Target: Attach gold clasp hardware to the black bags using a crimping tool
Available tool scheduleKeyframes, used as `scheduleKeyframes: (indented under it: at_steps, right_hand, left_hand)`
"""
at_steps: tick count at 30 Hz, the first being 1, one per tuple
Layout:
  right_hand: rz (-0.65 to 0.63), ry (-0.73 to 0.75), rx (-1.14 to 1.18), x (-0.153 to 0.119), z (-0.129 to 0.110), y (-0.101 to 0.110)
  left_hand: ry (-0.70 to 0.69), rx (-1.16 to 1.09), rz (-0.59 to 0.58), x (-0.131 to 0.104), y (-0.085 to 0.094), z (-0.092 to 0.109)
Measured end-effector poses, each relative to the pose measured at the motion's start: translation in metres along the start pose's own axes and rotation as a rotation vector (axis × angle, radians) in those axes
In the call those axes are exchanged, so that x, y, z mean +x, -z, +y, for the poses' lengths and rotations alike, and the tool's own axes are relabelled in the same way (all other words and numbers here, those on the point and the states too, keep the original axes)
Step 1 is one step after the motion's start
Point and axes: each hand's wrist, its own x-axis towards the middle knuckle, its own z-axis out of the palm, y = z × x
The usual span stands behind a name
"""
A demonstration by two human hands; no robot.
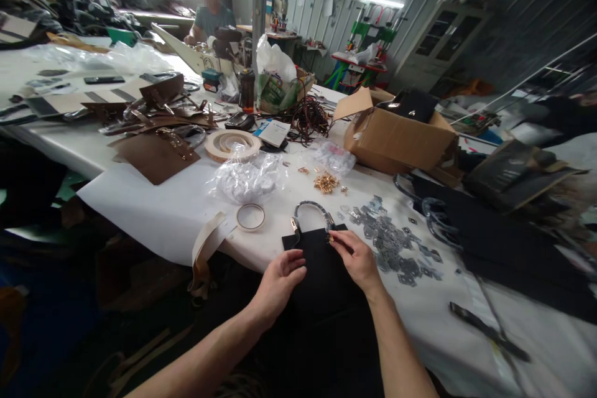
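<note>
A black bag panel point(321, 267) lies at the table's front edge and hangs toward me. At its top edge stands a curved handle point(311, 204), wrapped in clear film, with gold metal fittings at its ends. My right hand point(358, 259) pinches a small gold-coloured piece point(331, 237) at the handle's right end; its exact shape is too small to make out. Over the panel's left side, my left hand point(281, 277) is held with thumb and fingers apart, holding nothing. Beyond the handle lies a pile of small gold hardware point(326, 183). Thin grey metal plates point(392, 245) are scattered to the right.
A tape roll point(250, 217), a clear plastic bag point(247, 177) and brown leather pieces point(156, 152) lie left. A cardboard box point(401, 140) stands behind right. Black panels point(508, 242) and a dark strap-like tool point(489, 331) lie right. Another person point(214, 12) sits across the table.
</note>
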Motion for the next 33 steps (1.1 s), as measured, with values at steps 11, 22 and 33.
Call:
scheduleKeyframes:
  at_steps: [11, 22, 33]
  right_hand:
    - [-0.085, 0.164, -0.124, 0.003, 0.016, -0.006]
    - [-0.056, 0.251, -0.197, -0.002, 0.018, -0.007]
    - [-0.007, 0.328, -0.330, -0.004, 0.013, -0.006]
  left_hand:
    - [0.040, -0.041, 0.234, -0.007, 0.012, 0.026]
    - [-0.057, 0.317, -0.020, 0.027, -0.010, 0.032]
    - [-0.150, 0.272, 0.041, 0.064, -0.012, 0.002]
